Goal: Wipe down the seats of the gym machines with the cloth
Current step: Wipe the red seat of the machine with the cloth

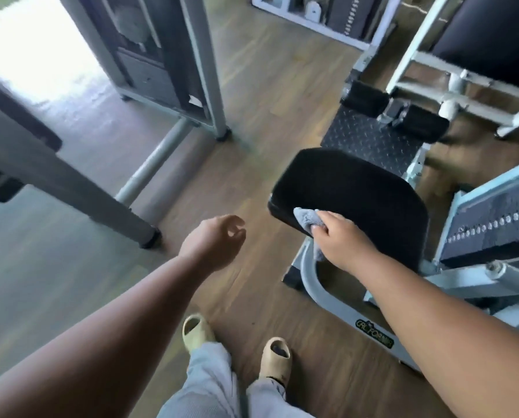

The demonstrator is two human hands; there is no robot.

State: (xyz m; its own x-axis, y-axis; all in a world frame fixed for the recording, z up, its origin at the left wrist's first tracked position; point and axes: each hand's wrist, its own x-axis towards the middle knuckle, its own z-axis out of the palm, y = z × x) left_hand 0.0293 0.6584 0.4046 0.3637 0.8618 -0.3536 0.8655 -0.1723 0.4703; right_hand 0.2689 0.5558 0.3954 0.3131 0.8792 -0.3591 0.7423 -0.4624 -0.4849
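A strip of wood floor point(261, 122) runs from the bottom centre up the middle of the frame, open between a grey frame point(149, 86) at upper left and the machines on the right. A grey post point(80, 188) slants across the left side, its foot near the left hand. The black seat point(357, 188) sits right of centre, its rounded front edge facing the open floor; behind it, toward the upper right, lie a tread plate point(369, 140) and two black rollers point(397, 113). A weight stack point(493, 224) stands just beside the seat at the right edge.

The right hand point(342, 239) reaches in from the lower right, forearm stretched, knuckles up, over the seat's near left corner. Its fingers curl round a grey cloth point(308, 220) and press it onto the seat; part of the cloth pokes out ahead of the fingertips and a bit hangs below the hand, off the seat's edge.

The left hand point(216, 239) hangs over bare floor at centre, well apart from the seat, fingers loosely curled and holding nothing.

Two tan slippers point(237, 342) stand on the floor at bottom centre.
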